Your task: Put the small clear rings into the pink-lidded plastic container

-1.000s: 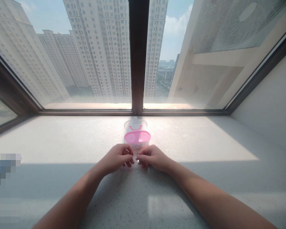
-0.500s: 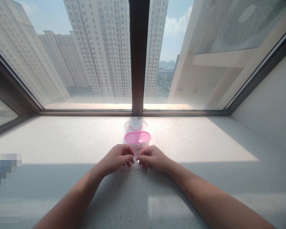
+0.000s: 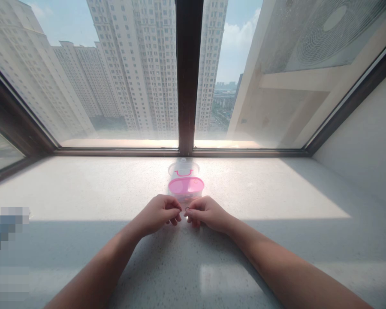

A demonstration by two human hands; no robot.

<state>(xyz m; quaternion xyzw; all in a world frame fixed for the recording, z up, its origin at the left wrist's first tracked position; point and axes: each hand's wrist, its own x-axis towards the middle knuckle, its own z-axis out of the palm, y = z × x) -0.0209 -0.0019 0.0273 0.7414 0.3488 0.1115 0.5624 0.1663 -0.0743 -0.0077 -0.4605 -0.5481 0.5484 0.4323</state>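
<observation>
My left hand (image 3: pixel 161 213) is closed in a pinch, thumb against forefinger; whatever is between the tips is too small to make out. Facing it across a narrow gap, my right hand (image 3: pixel 208 213) pinches a small dark ring (image 3: pixel 187 209) by its edge. Both hands are held just above the sill, fingertips nearly meeting. Right behind them is a clear plastic box with a pink oval top (image 3: pixel 186 186), its lower front partly hidden by my fingers. A clear oval plastic piece (image 3: pixel 173 169) with a pink curved handle (image 3: pixel 184 174) adjoins it at the back.
A pale speckled stone sill (image 3: pixel 83 193) runs under everything, sunlit at the back and shaded in front. Brown window frames (image 3: pixel 188 86) bound it behind, with a white wall (image 3: pixel 366 124) at the right. A pixelated patch (image 3: pixel 4 231) covers something at the left edge.
Hardly anything differs. Both hands keep the same pinched pose, and the view has shifted very slightly.
</observation>
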